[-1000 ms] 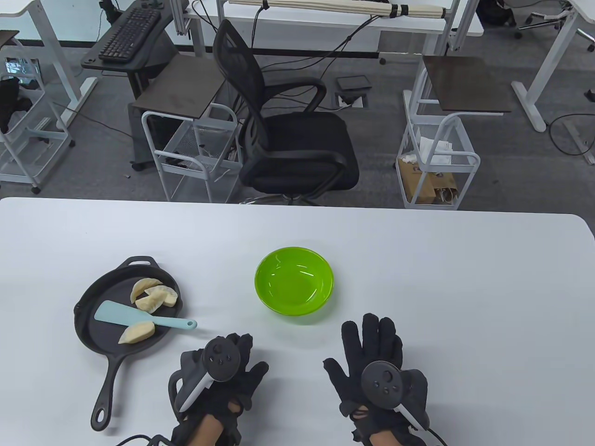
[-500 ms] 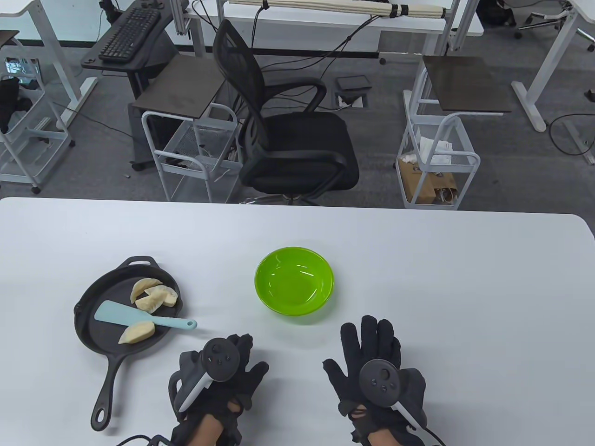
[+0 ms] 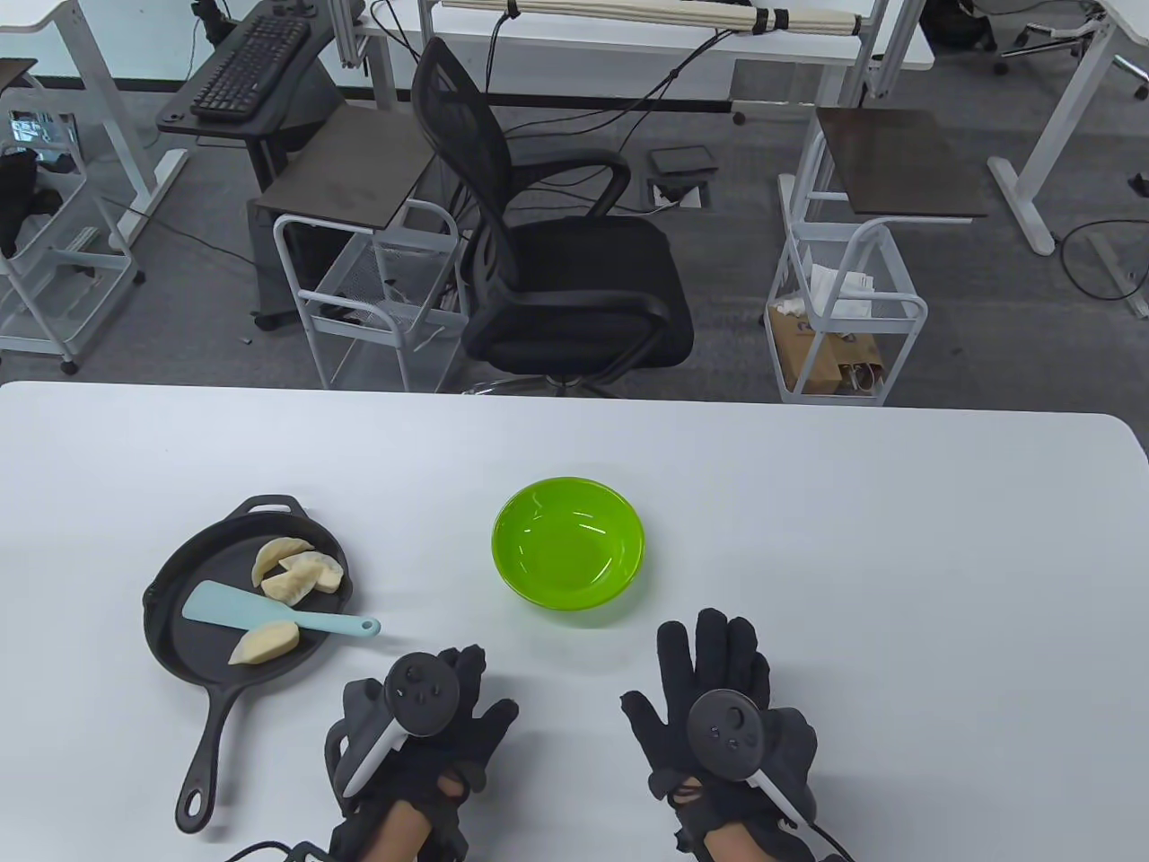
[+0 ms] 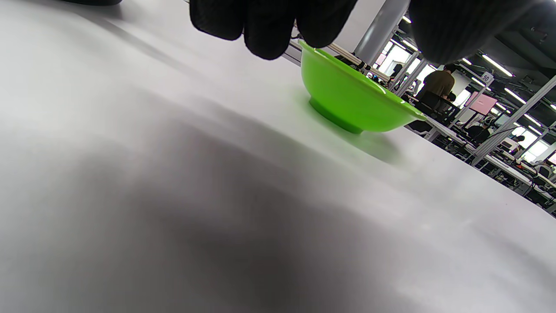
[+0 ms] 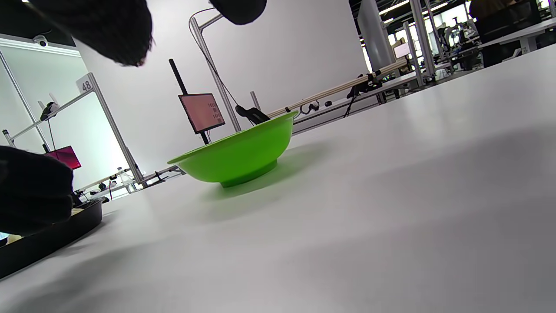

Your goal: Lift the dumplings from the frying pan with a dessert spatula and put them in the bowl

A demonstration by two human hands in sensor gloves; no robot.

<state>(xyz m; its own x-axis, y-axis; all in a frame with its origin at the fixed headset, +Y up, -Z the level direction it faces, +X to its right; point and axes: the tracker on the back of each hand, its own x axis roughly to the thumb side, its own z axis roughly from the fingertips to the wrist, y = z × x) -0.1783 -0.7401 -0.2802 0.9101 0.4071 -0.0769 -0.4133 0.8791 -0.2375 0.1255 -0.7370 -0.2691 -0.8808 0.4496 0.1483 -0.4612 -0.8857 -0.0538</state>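
A black frying pan (image 3: 171, 628) lies at the table's left, its handle toward the near edge. In it are several pale dumplings: a cluster (image 3: 296, 570) at the far side and one (image 3: 263, 643) nearer. A light blue dessert spatula (image 3: 269, 613) lies across the pan, its handle sticking out over the right rim. The green bowl (image 3: 567, 542) (image 4: 352, 98) (image 5: 236, 152) stands empty at the middle. My left hand (image 3: 449, 709) rests near the front edge, right of the pan's handle, holding nothing. My right hand (image 3: 718, 682) lies flat below the bowl, fingers spread.
The white table (image 3: 898, 557) stretches bare to the right and far side. Beyond its far edge stand a black office chair (image 3: 556, 251) and wire carts (image 3: 844, 305). The pan's rim (image 5: 47, 239) shows at the left of the right wrist view.
Both hands have shifted very slightly to the left. Pan, spatula, dumplings and bowl have not moved.
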